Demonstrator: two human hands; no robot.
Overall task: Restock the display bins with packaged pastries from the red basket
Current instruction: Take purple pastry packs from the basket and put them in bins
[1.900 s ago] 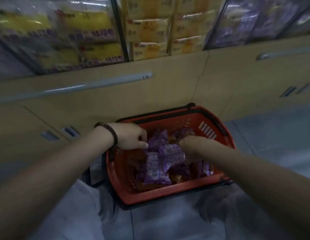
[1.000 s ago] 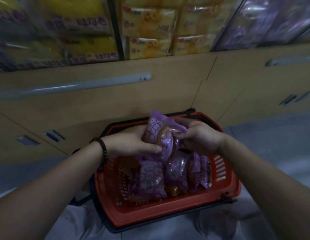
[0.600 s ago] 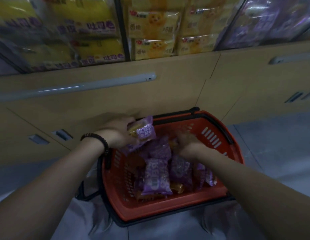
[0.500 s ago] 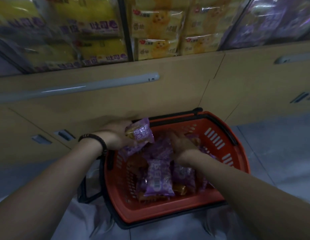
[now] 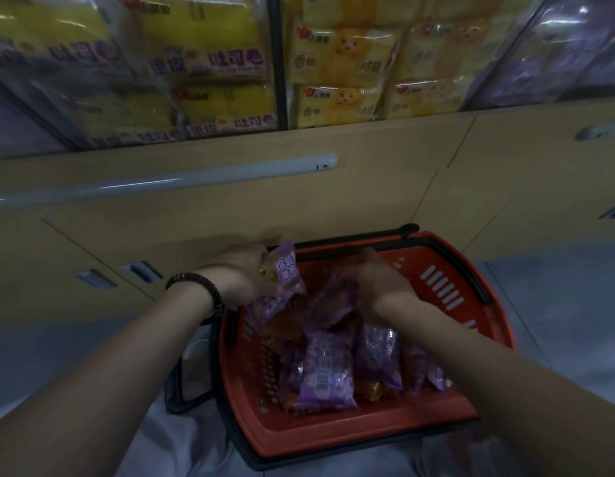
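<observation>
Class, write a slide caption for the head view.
Left hand holds a purple pastry packet at the rim of the red basket while the right hand reaches among more packets.

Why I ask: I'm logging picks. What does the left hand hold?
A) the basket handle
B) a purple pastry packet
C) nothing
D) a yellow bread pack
B: the left hand grips a purple pastry packet above the left rim of the red basket.

Head camera: looks forward-down, close above red basket (image 5: 333,432), facing cabinet (image 5: 230,215).
</observation>
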